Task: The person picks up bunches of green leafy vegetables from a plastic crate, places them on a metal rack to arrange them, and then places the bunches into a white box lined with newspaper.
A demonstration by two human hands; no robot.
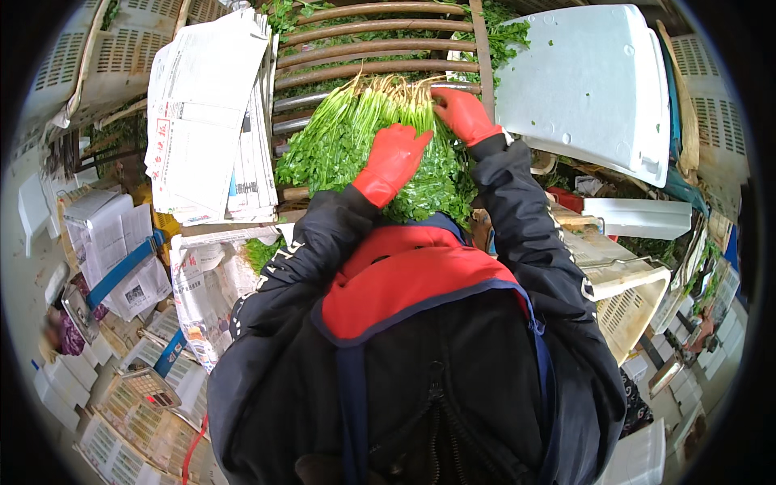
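Observation:
Leafy green herbs, likely cilantro or celery (pixel 327 148), lie in a thick row before me, pale roots pointing away and leaves towards my body. My left hand (pixel 391 163), in a red rubber glove, rests on top of the stems with its fingers bent into them. At the right end of the row, my right hand (pixel 464 115), gloved the same, has its thumb and forefinger at the root ends. The fingertips of both hands are partly hidden among the stems. Beneath the herbs is a rack of brown rods (pixel 376 45).
A stack of newspapers (pixel 206 115) lies left of the herbs. To the right is a white foam box lid (pixel 576 91). A plastic crate (pixel 630 303) stands below it. At lower left is a scale with a keypad (pixel 151 388). More greens lie under the rods.

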